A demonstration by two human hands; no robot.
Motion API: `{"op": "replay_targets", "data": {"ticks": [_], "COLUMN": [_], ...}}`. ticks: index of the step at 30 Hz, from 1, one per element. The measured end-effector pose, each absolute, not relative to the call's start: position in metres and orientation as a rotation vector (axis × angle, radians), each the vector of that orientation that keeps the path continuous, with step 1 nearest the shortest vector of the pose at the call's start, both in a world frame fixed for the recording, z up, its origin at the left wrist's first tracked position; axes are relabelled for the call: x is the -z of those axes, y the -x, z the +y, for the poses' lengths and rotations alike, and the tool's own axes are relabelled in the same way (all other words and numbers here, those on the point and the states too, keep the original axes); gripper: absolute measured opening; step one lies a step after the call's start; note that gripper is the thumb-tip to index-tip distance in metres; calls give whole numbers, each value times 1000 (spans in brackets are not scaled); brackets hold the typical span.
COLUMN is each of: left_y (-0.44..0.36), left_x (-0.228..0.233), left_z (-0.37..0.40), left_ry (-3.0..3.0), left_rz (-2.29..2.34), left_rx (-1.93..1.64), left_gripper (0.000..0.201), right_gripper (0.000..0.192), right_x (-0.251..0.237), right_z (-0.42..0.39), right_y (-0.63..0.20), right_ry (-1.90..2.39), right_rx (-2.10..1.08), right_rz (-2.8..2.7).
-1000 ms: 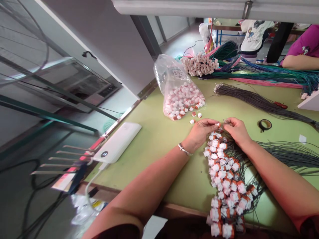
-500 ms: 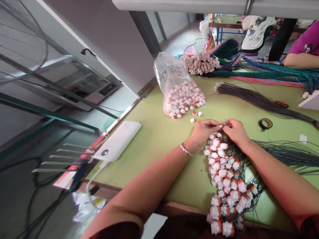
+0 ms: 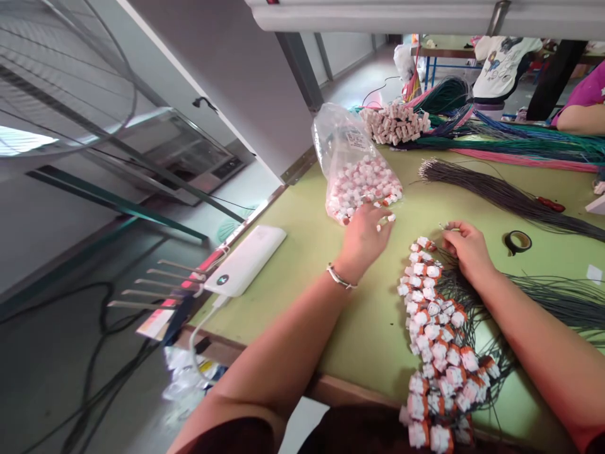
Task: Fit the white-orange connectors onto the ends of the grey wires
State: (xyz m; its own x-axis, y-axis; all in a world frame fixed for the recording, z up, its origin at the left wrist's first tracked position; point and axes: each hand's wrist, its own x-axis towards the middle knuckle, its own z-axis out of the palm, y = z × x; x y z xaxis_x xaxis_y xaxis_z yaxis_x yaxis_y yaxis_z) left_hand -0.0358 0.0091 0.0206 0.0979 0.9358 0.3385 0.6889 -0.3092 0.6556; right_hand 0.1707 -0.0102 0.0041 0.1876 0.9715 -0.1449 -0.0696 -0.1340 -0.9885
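My left hand is over the loose white-and-orange connectors in front of the clear plastic bag. Its thumb and fingers are apart, with small connectors close to the fingertips. My right hand is closed in a pinch on dark wires, whose thin bare ends stick out past the fingertips. Between my forearms lies a long pile of wired white-and-orange connectors, running toward the table's front edge. Its dark wires trail off to the right, passing under my right forearm.
A white power bank with a cable lies at the table's left edge. Black tape, a dark wire bundle and coloured wires with pale connectors lie farther back. Other people sit beyond the table.
My left hand has left my right hand and moved left to the loose connectors by the bag, its fingers spreading. The right hand still pinches wires. The view has shifted slightly.
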Motion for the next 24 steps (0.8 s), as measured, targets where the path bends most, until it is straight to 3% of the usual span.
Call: {"op": "replay_targets", "data": {"ticks": [5,9,16,24], "left_y": [53,43,7,1], "left_x": [-1,1,2,-5], "left_z": [35,30,18,6], "left_ry": [-2160,-2025,-1092,-849], "left_rz": [1768,1634,957,798], "left_rx": [-637,-829,-991,-927], "left_gripper": [19,21,36,23], "right_gripper": [13,12,16,14], "right_x": [-5,-4,-7,-6], "right_z": [-14,-14,-17,-16], "right_y": [-167,-168,-165,-165], "right_ry": [1435,1453,1443,1408], "right_rx": [-1101,-1098,-1204,-1135], "right_rz": [-1045,-1097,-1107,-1182]}}
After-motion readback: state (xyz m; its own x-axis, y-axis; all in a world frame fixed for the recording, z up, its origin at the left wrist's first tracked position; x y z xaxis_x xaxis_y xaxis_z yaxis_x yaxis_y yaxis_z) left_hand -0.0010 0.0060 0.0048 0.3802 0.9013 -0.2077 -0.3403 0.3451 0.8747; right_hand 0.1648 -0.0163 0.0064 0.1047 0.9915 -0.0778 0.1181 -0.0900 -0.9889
